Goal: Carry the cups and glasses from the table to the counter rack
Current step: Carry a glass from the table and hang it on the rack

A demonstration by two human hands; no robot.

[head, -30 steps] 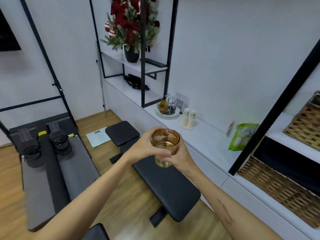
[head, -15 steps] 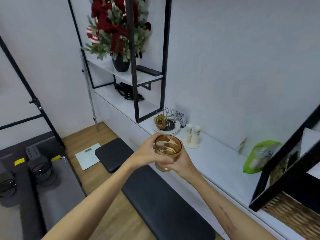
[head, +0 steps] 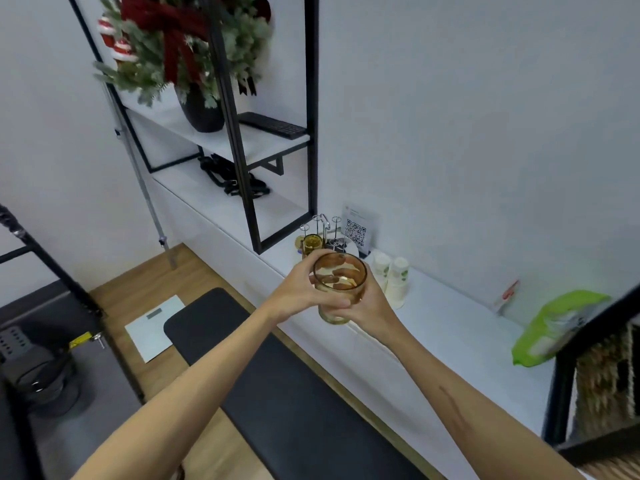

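Amber glass [head: 340,289] held upright above the white counter's [head: 446,327] edge, left hand [head: 301,289] and right hand [head: 369,303] both wrapped round it, wire cup rack [head: 323,233] with another amber cup [head: 311,244] just beyond, paper cups [head: 391,277] beside

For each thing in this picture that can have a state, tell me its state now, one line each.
amber glass: upright, off the counter, held by both hands; contents unclear.
left hand: grips the glass from the left.
right hand: grips the glass from the right.
cup rack: standing on the white counter, one amber cup on it, several pegs free.
paper cups: stacked upside down in two stacks.
green bag: lying on the counter.
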